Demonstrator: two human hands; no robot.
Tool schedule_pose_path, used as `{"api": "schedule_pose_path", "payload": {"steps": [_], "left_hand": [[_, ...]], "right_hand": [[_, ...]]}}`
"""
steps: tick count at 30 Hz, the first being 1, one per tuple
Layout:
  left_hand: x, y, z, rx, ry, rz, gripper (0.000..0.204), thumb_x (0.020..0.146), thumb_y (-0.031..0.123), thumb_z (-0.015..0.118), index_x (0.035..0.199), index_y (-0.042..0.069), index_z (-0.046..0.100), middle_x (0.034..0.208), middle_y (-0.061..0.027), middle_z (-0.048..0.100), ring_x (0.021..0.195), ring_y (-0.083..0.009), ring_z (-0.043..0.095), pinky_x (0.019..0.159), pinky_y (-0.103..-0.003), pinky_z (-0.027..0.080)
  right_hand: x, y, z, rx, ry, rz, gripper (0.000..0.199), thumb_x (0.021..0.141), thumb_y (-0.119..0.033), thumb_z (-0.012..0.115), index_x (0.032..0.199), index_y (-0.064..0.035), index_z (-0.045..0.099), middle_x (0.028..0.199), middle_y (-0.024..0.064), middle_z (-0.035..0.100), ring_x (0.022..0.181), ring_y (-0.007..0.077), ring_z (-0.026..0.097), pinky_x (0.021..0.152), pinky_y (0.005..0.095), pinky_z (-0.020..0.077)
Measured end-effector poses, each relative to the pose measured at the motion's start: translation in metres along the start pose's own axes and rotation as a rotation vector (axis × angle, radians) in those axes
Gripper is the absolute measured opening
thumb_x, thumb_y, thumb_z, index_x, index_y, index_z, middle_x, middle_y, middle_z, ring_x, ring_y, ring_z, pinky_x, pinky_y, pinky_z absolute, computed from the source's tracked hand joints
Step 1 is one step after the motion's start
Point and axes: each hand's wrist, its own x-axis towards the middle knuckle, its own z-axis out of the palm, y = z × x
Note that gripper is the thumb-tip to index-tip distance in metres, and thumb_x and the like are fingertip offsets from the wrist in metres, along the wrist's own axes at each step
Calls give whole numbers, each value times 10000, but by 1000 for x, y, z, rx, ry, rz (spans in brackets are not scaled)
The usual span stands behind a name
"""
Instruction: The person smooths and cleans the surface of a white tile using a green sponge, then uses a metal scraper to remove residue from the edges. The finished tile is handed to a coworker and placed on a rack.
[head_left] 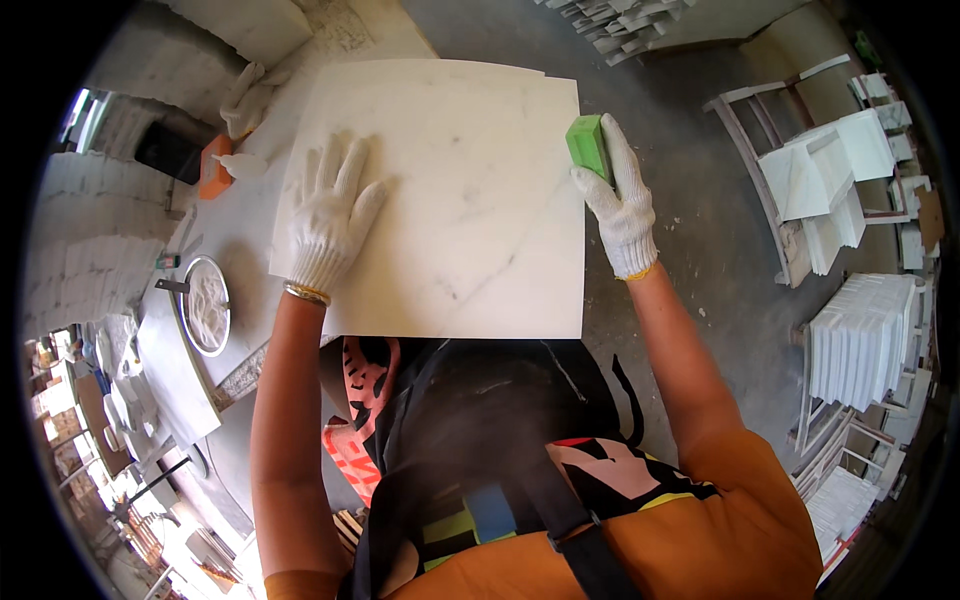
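A large white marble-look slab (pixel 480 200) lies flat in front of me, its near edge close to my dark apron. My left hand (pixel 330 210), in a white knitted glove, rests on the slab's left side with the fingers spread. At the slab's right edge my gloved right hand (pixel 622 200) grips a green rectangular block (pixel 587 147) between thumb and fingers. The block touches or nearly touches that edge; the exact contact cannot be made out. Another sheet's edge shows under the slab along the far side.
Left on the worktable (pixel 262 215) are a round metal bowl (pixel 206 305) with whitish contents, an orange block (pixel 214 168) and a crumpled glove (pixel 245 102). Stacked slabs (pixel 90 230) stand farther left. To the right, racks hold white tiles (pixel 862 340) above the grey floor (pixel 690 200).
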Motion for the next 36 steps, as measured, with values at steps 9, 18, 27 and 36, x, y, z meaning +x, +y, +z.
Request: {"api": "schedule_pose_path", "payload": {"steps": [9, 18, 27, 36], "left_hand": [[-5, 0, 3, -160, -30, -66, 679, 991, 548, 460, 1539, 152, 392, 1609, -190, 302, 1475, -441, 259, 1210, -514, 187], [0, 2, -4, -180, -55, -68, 678, 983, 526, 486, 1532, 138, 401, 1621, -170, 286, 1474, -459, 245, 1201, -533, 208], [-4, -1, 0, -243, -12, -60, 677, 962, 511, 529, 1519, 143, 422, 1612, -180, 300, 1463, -474, 255, 1192, -542, 223], [0, -2, 0, -238, 8, -49, 671, 959, 514, 533, 1508, 141, 435, 1605, -177, 314, 1456, -472, 268, 1184, -553, 231]], "right_hand": [[-109, -57, -42, -96, -328, -156, 793, 740, -163, 831, 1449, -86, 485, 1386, 205, 546, 1252, 365, 561, 1051, 414, 465], [88, 18, 15, 12, 14, 114, 677, 897, -211, 713, 1496, -59, 437, 1408, 154, 529, 1241, 244, 559, 1034, 334, 455], [-69, -41, -33, -156, -278, -201, 753, 721, -144, 777, 1411, 3, 512, 1377, 255, 555, 1252, 402, 570, 1057, 451, 462], [96, 17, 23, -26, 42, 13, 643, 857, -156, 750, 1446, -59, 510, 1350, 122, 572, 1192, 225, 579, 1010, 323, 460]]}}
